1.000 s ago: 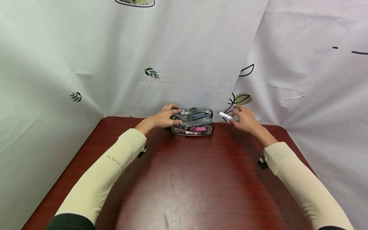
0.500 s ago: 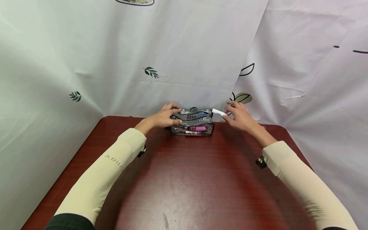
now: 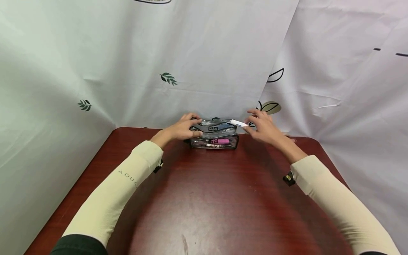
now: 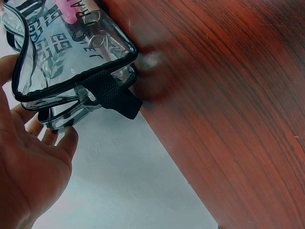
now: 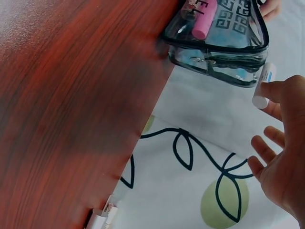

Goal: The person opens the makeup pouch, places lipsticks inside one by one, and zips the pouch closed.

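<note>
A clear zip pouch [image 3: 231,143] with black piping stands at the table's far edge. Through its wall show a pink tube [image 3: 221,141] and other small cosmetics. At the pouch's left end, my left hand [image 3: 181,129] grips the upper edges between thumb and fingers; the left wrist view shows the fingers [image 4: 70,140] bent around that end beside a black strap [image 4: 114,95]. My right hand [image 3: 266,128] pinches a small white tube [image 5: 264,86] with a blue mark between thumb and forefinger. The tube's far end overlaps the pouch's top right corner in the head view.
The dark red wooden table [image 3: 204,198] spreads out in front of the pouch. White printed cloth [image 3: 216,63] hangs behind it and at both sides. Small white and clear items [image 5: 102,217] lie at the table's far edge, right of the pouch.
My right hand has moved left with the white tube, bringing it from beside the pouch to its top right corner. The left hand and the pouch have stayed in place.
</note>
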Action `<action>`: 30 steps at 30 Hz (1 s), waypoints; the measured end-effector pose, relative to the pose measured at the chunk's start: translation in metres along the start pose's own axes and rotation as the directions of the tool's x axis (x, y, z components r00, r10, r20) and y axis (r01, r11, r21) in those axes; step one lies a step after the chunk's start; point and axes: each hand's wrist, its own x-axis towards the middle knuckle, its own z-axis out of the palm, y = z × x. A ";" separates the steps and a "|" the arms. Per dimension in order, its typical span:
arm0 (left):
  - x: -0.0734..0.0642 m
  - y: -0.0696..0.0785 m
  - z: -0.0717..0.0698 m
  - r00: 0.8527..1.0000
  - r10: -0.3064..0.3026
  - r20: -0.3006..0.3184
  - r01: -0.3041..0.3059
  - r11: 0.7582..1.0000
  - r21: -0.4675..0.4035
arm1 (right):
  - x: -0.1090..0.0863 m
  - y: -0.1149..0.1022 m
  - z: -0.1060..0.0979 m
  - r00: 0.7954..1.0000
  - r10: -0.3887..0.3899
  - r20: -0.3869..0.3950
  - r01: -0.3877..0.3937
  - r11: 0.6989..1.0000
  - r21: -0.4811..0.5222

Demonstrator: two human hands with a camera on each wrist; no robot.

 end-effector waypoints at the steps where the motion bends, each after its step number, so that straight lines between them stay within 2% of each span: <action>1: 0.000 0.000 0.000 1.000 0.000 -0.002 0.000 1.000 0.002 | 0.000 -0.001 0.000 1.000 -0.003 -0.002 0.003 1.000 0.001; 11: 0.000 0.000 0.001 1.000 0.004 -0.008 -0.004 1.000 0.023 | 0.006 -0.012 0.004 1.000 -0.027 0.005 0.026 0.999 0.027; 15: 0.004 -0.004 0.001 1.000 0.001 0.004 -0.001 1.000 -0.005 | 0.009 -0.014 0.006 0.999 -0.032 -0.004 0.033 0.998 0.047; 16: 0.009 -0.014 0.005 1.000 0.016 -0.006 -0.016 1.000 -0.006 | 0.010 -0.015 0.007 0.999 -0.035 -0.007 0.035 0.998 0.050; 18: 0.015 -0.023 0.008 1.000 0.018 0.003 -0.018 1.000 -0.014 | 0.011 -0.016 0.008 0.999 -0.039 -0.009 0.040 0.998 0.051; 19: 0.022 -0.038 0.013 0.999 0.042 -0.002 -0.042 0.999 -0.022 | 0.012 -0.016 0.008 0.999 -0.042 -0.010 0.042 0.998 0.050; 21: 0.026 -0.046 0.015 0.998 0.056 -0.015 -0.056 0.998 -0.020 | 0.013 -0.018 0.008 0.999 -0.045 -0.008 0.045 0.998 0.047; 22: 0.026 -0.046 0.016 0.998 0.060 -0.018 -0.060 0.998 -0.021 | 0.014 -0.018 0.008 0.999 -0.046 -0.006 0.047 0.998 0.044; 23: 0.021 -0.038 0.012 0.999 0.043 -0.004 -0.044 0.999 -0.031 | 0.014 -0.019 0.009 0.999 -0.048 -0.004 0.048 0.998 0.041; 25: 0.017 -0.031 0.010 0.999 0.036 -0.004 -0.036 0.999 -0.035 | 0.015 -0.021 0.009 0.999 -0.053 0.002 0.053 0.998 0.037; 26: 0.011 -0.017 0.005 1.000 0.011 0.003 -0.011 1.000 -0.028 | 0.016 -0.021 0.009 0.998 -0.055 0.005 0.054 0.998 0.037; 27: 0.008 -0.012 0.001 1.000 0.009 0.016 -0.008 1.000 -0.021 | 0.016 -0.022 0.009 0.998 -0.057 0.008 0.057 0.998 0.037; 30: 0.025 -0.040 0.014 1.000 0.029 -0.006 -0.029 1.000 -0.001 | 0.017 -0.024 0.010 0.998 -0.062 0.015 0.061 0.998 0.035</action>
